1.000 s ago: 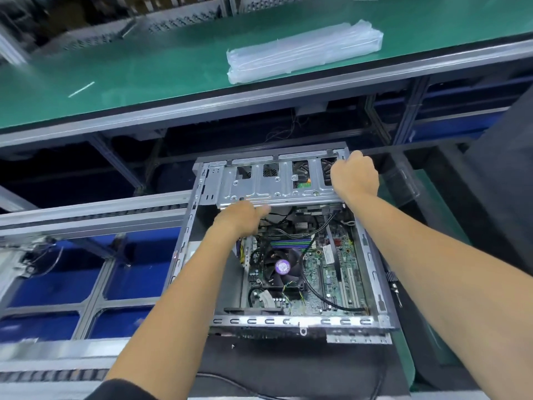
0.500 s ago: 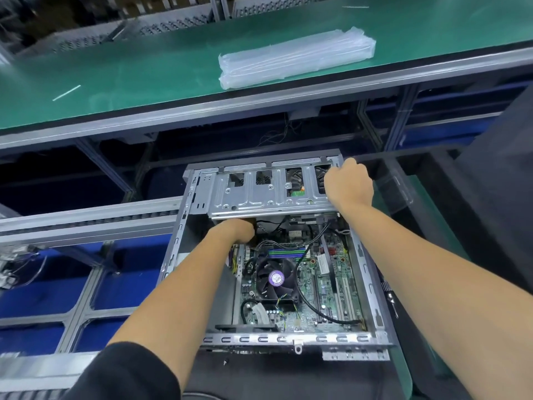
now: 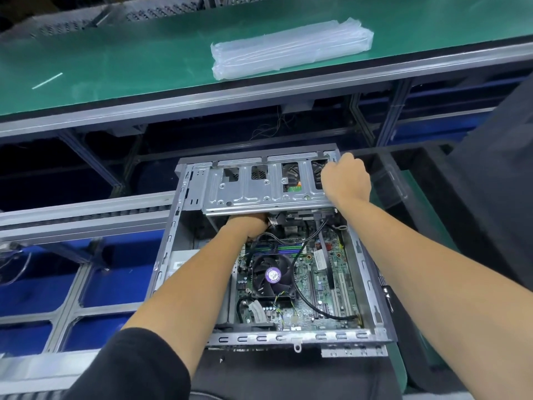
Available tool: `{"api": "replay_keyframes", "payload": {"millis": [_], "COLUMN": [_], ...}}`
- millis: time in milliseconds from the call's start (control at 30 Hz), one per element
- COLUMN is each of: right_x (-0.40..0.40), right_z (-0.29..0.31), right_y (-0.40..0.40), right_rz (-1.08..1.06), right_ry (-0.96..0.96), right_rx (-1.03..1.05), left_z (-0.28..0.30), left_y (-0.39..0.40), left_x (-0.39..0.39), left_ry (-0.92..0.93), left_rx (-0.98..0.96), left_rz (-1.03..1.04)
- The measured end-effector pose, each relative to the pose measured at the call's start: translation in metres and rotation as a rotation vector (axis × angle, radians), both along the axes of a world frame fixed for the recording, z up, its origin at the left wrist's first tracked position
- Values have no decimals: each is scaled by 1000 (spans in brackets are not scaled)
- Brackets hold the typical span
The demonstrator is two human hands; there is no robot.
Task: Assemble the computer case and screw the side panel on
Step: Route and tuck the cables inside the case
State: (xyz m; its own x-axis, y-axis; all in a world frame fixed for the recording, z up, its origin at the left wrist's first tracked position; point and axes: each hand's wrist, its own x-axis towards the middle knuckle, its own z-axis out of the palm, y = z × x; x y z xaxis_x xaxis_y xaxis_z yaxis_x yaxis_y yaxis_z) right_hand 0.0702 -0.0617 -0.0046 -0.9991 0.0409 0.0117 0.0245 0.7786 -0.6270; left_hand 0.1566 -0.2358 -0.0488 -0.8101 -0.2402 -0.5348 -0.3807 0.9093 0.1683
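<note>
An open grey computer case (image 3: 370, 272) lies flat in front of me, its green motherboard and black CPU fan (image 3: 272, 277) exposed. A silver drive cage (image 3: 253, 192) spans the case's far end. My right hand (image 3: 344, 180) rests closed over the cage's right end. My left hand (image 3: 248, 225) reaches under the cage's near edge; its fingers are hidden beneath the metal. No side panel or screws are visible on the case.
A green workbench (image 3: 129, 53) runs across the back, with a clear plastic bundle (image 3: 291, 49) on it. Aluminium conveyor rails (image 3: 86, 215) and blue bins lie to the left. A dark panel-like surface (image 3: 496, 212) stands at the right.
My left hand has slid from the cage's front edge to underneath it. The right hand stays on the cage's right end. The view has shifted slightly.
</note>
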Motion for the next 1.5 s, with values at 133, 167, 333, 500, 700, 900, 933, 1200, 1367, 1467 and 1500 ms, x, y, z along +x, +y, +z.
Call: {"api": "replay_keyframes", "payload": {"millis": [133, 167, 333, 500, 700, 900, 933, 1200, 1367, 1467, 1500], "right_x": [1, 1, 3, 4, 3, 1, 1, -1, -2, -2, -2], "right_z": [1, 1, 4, 4, 4, 0, 0, -1, -2, -2, -1], "right_y": [1, 1, 0, 1, -1, 1, 1, 1, 0, 0, 0], "right_rz": [5, 5, 12, 13, 14, 12, 14, 10, 14, 16, 15], "right_ry": [9, 9, -7, 1, -1, 1, 2, -1, 4, 4, 3], "right_rx": [10, 12, 18, 21, 11, 3, 2, -6, 15, 22, 23], "left_z": [-1, 0, 13, 14, 15, 5, 6, 12, 7, 6, 7], "left_y": [-2, -2, -1, 0, -1, 5, 3, -9, -7, 3, 5], "left_x": [2, 4, 12, 23, 30, 23, 24, 15, 14, 9, 7], "left_ry": [-53, -72, -116, -147, -12, -122, -121, -245, -59, -35, -37], "left_rx": [40, 11, -102, -209, -273, -241, -261, -259, -254, -21, 57], "left_rz": [82, 81, -91, -90, -95, -86, -80, -51, -10, -7, 10]}}
